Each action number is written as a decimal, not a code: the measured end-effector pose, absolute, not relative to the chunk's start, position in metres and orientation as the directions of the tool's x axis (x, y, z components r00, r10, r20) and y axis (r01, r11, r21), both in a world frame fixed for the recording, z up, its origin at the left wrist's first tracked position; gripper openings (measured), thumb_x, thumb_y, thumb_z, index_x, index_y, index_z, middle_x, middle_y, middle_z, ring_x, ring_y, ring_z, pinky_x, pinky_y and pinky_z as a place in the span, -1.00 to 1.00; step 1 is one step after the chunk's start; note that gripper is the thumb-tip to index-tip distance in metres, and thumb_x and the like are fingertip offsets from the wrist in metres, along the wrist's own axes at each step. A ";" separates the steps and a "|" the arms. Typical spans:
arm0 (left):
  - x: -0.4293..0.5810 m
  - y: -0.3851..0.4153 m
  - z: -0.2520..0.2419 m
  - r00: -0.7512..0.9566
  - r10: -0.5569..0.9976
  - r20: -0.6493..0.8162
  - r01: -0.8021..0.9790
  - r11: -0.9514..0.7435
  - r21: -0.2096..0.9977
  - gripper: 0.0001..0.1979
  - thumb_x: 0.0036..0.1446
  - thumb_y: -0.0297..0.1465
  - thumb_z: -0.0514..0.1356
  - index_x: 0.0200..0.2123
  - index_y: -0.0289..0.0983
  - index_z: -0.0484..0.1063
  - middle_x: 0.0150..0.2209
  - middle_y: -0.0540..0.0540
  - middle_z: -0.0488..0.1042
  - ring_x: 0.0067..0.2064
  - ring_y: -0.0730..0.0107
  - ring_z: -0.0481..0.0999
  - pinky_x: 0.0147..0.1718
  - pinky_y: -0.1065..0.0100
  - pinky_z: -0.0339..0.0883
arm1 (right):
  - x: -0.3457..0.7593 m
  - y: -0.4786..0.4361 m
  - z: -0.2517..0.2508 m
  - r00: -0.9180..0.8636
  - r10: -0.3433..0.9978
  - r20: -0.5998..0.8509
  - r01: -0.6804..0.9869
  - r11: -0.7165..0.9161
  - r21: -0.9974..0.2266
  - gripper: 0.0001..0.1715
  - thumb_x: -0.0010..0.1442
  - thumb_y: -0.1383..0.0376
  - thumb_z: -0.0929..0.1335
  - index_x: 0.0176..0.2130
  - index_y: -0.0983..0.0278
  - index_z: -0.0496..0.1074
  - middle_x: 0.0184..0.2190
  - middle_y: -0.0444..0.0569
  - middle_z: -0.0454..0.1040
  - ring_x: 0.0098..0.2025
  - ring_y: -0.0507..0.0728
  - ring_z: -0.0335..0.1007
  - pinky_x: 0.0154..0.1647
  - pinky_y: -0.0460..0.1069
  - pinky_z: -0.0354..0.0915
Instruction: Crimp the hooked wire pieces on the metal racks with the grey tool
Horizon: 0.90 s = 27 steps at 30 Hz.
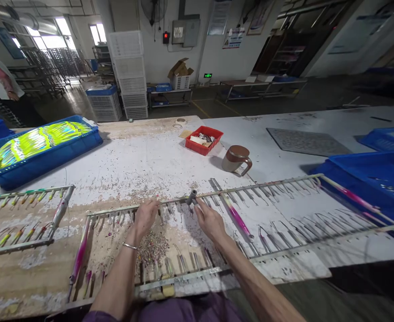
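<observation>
A long metal rack (213,269) with small hooked pieces hung along both its rails lies on the table before me. My left hand (146,218), wearing a bracelet, is closed at the rack's far rail; what its fingertips pinch, if anything, is too small to make out. Just right of it, my right hand (211,222) grips a grey tool with a tube-shaped head (192,196), held against the same rail. Hooked pieces (277,237) with slim grey bodies line the rack's right half. A pink-and-white crossbar (235,214) spans its middle. Chips and crumbs (153,246) are scattered below my left hand.
At the left stand another rack (19,246) with yellow-green pieces and a blue tray (49,154) of bright yellow packs. Beyond the rack are a red tray (200,149) and a lidded brown mug (235,160). Blue bins (361,165) stand right. A person (2,85) is at far left.
</observation>
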<state>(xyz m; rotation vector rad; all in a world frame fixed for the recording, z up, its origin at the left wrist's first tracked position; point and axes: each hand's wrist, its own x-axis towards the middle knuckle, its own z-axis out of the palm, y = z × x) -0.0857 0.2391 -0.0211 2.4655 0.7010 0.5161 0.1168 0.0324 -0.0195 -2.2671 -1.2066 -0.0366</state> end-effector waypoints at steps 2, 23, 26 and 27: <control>-0.083 0.235 -0.017 0.836 0.518 0.180 0.390 -0.793 0.469 -0.64 0.40 -0.53 0.06 -0.01 -0.18 0.65 -0.16 -0.14 0.59 -0.12 0.24 0.54 -0.13 0.32 0.35 | 0.116 0.031 -0.027 0.612 0.736 0.288 0.756 -0.438 -0.487 -0.46 0.54 0.22 0.17 0.30 0.32 0.49 -0.14 0.21 0.72 -0.18 0.26 0.66 -0.26 0.00 0.40; -0.053 0.221 -0.014 0.768 0.630 0.116 0.455 -0.665 0.593 -0.72 0.37 -0.47 0.09 -0.16 -0.28 0.64 -0.37 -0.09 0.62 -0.32 0.25 0.60 -0.26 0.31 0.42 | 0.120 0.034 -0.062 0.607 0.685 0.402 0.760 -0.353 -0.545 -0.31 0.56 0.10 0.09 0.29 0.43 0.50 -0.22 0.20 0.72 -0.33 0.22 0.65 -0.35 0.00 0.46; -0.057 0.226 -0.019 0.795 0.590 0.140 0.390 -0.674 0.627 -0.70 0.37 -0.48 0.07 -0.13 -0.25 0.63 -0.33 -0.09 0.63 -0.29 0.27 0.61 -0.25 0.31 0.46 | 0.120 0.035 -0.068 0.610 0.676 0.412 0.758 -0.348 -0.552 -0.25 0.57 0.03 0.07 0.31 0.42 0.48 -0.18 0.23 0.72 -0.27 0.25 0.67 -0.32 0.03 0.49; -0.057 0.227 -0.021 0.790 0.591 0.161 0.383 -0.682 0.623 -0.72 0.37 -0.48 0.09 -0.14 -0.24 0.63 -0.29 -0.11 0.64 -0.24 0.25 0.63 -0.20 0.29 0.47 | 0.120 0.035 -0.069 0.613 0.674 0.413 0.757 -0.349 -0.553 -0.25 0.57 0.02 0.06 0.31 0.43 0.48 -0.19 0.23 0.72 -0.27 0.25 0.67 -0.31 0.04 0.50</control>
